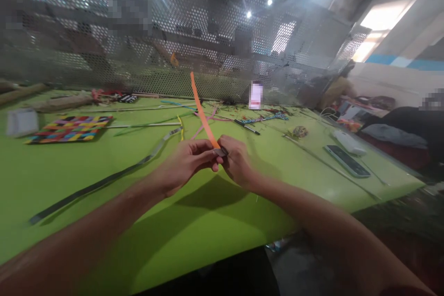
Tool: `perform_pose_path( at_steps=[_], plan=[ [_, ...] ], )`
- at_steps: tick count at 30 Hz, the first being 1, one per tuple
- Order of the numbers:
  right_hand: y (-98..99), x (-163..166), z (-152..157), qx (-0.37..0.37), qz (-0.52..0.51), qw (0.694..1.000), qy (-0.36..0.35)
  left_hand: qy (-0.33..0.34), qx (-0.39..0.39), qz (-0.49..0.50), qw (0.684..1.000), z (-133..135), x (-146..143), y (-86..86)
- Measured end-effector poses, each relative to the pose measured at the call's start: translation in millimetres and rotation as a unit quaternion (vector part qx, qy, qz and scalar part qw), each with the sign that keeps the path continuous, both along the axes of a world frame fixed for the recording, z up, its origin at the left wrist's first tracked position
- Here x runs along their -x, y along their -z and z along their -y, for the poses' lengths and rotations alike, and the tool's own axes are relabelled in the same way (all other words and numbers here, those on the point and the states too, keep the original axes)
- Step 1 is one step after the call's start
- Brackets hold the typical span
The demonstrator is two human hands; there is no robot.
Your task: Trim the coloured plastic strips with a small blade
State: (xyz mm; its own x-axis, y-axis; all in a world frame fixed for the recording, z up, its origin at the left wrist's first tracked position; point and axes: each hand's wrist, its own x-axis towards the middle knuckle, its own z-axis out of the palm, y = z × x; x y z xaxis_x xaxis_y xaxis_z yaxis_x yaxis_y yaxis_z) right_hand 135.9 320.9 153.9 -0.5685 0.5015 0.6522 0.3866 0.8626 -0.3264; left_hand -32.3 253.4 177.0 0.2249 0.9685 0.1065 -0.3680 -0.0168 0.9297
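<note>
My left hand (189, 164) and my right hand (236, 159) meet above the green table, both with closed fingers. A flat orange strip (199, 104) rises from between them, its free end leaning up and to the left. A short dark grey strip (220, 151) lies across its lower end, pinched between my left thumb and fingers and running into my right fist. How the two strips join is hidden by my fingers. To the left of my left hand, a long dark strip (121, 175) with a lighter far end stretches over the tabletop.
On the green table (79, 171), a multicoloured woven mat (74, 128) lies at left. Pink strips (208, 118), a black pen (247, 127) and scraps lie beyond my hands. A phone (347, 161) and a white device (349, 142) rest at right. Perforated metal mesh (194, 37) backs the table.
</note>
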Motion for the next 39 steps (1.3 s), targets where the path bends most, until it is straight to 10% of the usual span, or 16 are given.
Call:
perform_pose_path(
  at_steps=[39],
  plan=[
    [30.9,7,-15,0.087,-0.084,0.992,-0.026,-0.017,0.013,0.007,1.0,-7,-7,8.6]
  ],
)
